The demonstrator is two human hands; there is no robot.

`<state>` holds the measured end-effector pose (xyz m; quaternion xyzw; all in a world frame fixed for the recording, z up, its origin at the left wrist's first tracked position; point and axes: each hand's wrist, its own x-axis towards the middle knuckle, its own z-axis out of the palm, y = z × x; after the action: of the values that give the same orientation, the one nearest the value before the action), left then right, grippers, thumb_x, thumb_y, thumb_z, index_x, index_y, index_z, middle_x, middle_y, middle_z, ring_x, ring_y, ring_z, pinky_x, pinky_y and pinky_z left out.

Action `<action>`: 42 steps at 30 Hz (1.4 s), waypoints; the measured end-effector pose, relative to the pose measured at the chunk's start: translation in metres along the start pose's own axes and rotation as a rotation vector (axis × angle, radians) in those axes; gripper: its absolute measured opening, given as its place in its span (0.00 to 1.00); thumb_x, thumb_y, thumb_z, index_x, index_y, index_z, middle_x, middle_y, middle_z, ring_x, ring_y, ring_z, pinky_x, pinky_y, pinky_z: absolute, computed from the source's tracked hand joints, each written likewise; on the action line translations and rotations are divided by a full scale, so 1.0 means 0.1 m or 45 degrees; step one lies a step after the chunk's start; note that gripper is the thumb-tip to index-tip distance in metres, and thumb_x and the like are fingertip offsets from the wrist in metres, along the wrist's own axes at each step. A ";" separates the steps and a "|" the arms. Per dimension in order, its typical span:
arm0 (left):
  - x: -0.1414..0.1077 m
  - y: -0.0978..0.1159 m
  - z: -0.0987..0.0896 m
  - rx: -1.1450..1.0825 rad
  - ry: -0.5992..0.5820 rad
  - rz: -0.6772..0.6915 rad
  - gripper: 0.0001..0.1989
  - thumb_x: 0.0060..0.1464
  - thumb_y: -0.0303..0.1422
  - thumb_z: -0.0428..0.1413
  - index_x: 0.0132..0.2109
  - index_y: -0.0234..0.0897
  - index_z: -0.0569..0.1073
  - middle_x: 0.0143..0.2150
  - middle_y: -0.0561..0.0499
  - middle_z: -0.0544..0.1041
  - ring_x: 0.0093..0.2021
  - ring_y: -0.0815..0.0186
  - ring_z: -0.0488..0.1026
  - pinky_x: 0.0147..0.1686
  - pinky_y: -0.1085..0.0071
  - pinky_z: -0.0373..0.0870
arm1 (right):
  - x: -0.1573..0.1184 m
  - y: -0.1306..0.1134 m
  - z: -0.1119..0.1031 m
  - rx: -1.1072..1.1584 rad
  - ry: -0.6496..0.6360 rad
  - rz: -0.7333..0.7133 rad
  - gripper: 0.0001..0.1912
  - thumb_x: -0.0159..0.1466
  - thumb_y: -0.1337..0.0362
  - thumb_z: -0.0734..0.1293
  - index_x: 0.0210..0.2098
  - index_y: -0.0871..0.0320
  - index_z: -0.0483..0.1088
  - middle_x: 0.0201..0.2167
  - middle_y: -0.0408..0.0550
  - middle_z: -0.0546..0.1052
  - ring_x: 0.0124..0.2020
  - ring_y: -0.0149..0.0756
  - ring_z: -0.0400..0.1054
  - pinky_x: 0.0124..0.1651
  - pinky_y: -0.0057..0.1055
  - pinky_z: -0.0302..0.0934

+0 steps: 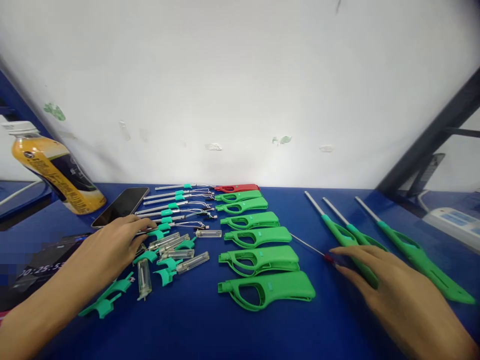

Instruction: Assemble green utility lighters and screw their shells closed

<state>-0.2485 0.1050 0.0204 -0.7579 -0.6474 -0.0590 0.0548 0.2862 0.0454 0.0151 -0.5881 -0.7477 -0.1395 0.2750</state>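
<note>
At the right, my right hand (397, 285) pinches the dark red handle of a screwdriver (307, 244), whose thin shaft points left toward the green lighter shells (258, 236). My left hand (112, 242) reaches over the left part of the table, fingertips at a metal tube with a teal clip (160, 231); what they grip is partly hidden. More metal tubes with wires (165, 205) lie above it. Clear fuel tanks (193, 262) and teal triggers (108, 297) lie beside and below. A red shell (237, 188) tops the column of green shells.
Three long green lighters (420, 257) lie at the right, one partly under my right hand. A yellow bottle (60, 172), a phone (122, 206) and a dark timer display (41, 270) are at the left. A white wall (240, 90) stands behind the blue table (210, 330).
</note>
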 end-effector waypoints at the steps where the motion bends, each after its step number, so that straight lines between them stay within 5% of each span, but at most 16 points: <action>1: 0.01 -0.02 0.00 0.011 -0.005 0.000 0.15 0.73 0.39 0.59 0.60 0.37 0.77 0.61 0.44 0.80 0.59 0.54 0.79 0.61 0.48 0.77 | 0.00 -0.04 0.00 -0.007 0.028 -0.035 0.28 0.76 0.36 0.59 0.44 0.44 0.84 0.42 0.45 0.89 0.39 0.52 0.88 0.35 0.48 0.84; 7: 0.03 -0.10 0.05 0.077 -0.016 -0.001 0.18 0.71 0.41 0.63 0.61 0.37 0.76 0.60 0.44 0.79 0.56 0.56 0.80 0.55 0.52 0.81 | -0.02 -0.51 0.04 0.284 -0.145 -0.337 0.14 0.76 0.48 0.69 0.57 0.40 0.79 0.52 0.39 0.86 0.50 0.39 0.85 0.53 0.37 0.82; 10: 0.04 -0.09 0.06 0.093 -0.013 0.000 0.18 0.71 0.41 0.63 0.61 0.38 0.76 0.60 0.44 0.79 0.56 0.56 0.80 0.55 0.52 0.81 | -0.04 -0.63 0.09 0.320 -0.270 -0.375 0.22 0.69 0.54 0.78 0.61 0.40 0.77 0.54 0.40 0.85 0.53 0.42 0.84 0.54 0.39 0.82; 21: -0.08 0.18 -0.15 0.048 0.019 -0.009 0.15 0.72 0.40 0.62 0.58 0.36 0.77 0.59 0.45 0.79 0.57 0.55 0.79 0.57 0.51 0.79 | 0.02 -0.62 0.09 0.326 -0.396 -0.352 0.18 0.69 0.58 0.77 0.58 0.43 0.81 0.51 0.43 0.85 0.50 0.44 0.84 0.54 0.40 0.81; 28: -0.11 0.23 -0.19 0.007 0.022 -0.063 0.11 0.76 0.38 0.54 0.55 0.36 0.75 0.55 0.46 0.79 0.54 0.57 0.78 0.55 0.54 0.77 | 0.03 -0.63 0.04 0.403 -0.462 -0.304 0.18 0.70 0.59 0.77 0.59 0.39 0.80 0.52 0.39 0.85 0.52 0.37 0.84 0.53 0.27 0.80; 32: -0.13 0.26 -0.23 -0.012 0.023 -0.081 0.22 0.80 0.34 0.35 0.54 0.37 0.73 0.55 0.43 0.78 0.57 0.51 0.75 0.55 0.55 0.72 | 0.02 -0.53 -0.04 0.391 -0.304 -0.288 0.12 0.75 0.51 0.71 0.57 0.39 0.80 0.52 0.39 0.86 0.49 0.36 0.86 0.51 0.25 0.80; 36: -0.12 0.27 -0.26 -0.021 0.034 -0.117 0.23 0.78 0.35 0.33 0.56 0.37 0.72 0.57 0.42 0.77 0.57 0.48 0.74 0.50 0.57 0.71 | 0.04 -0.41 -0.09 0.230 0.092 -0.031 0.23 0.78 0.41 0.61 0.47 0.46 0.82 0.40 0.41 0.89 0.35 0.38 0.87 0.31 0.26 0.78; 42: -0.10 0.28 -0.25 -0.040 0.082 -0.131 0.21 0.76 0.36 0.36 0.57 0.39 0.72 0.58 0.42 0.78 0.59 0.48 0.73 0.54 0.55 0.71 | 0.05 -0.35 -0.06 0.254 -0.047 0.071 0.27 0.76 0.36 0.62 0.45 0.46 0.85 0.42 0.43 0.90 0.37 0.43 0.88 0.35 0.33 0.81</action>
<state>-0.2230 0.0866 0.0436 -0.7220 -0.6825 -0.0962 0.0604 0.2535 0.0362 0.0270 -0.5808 -0.7462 -0.0457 0.3222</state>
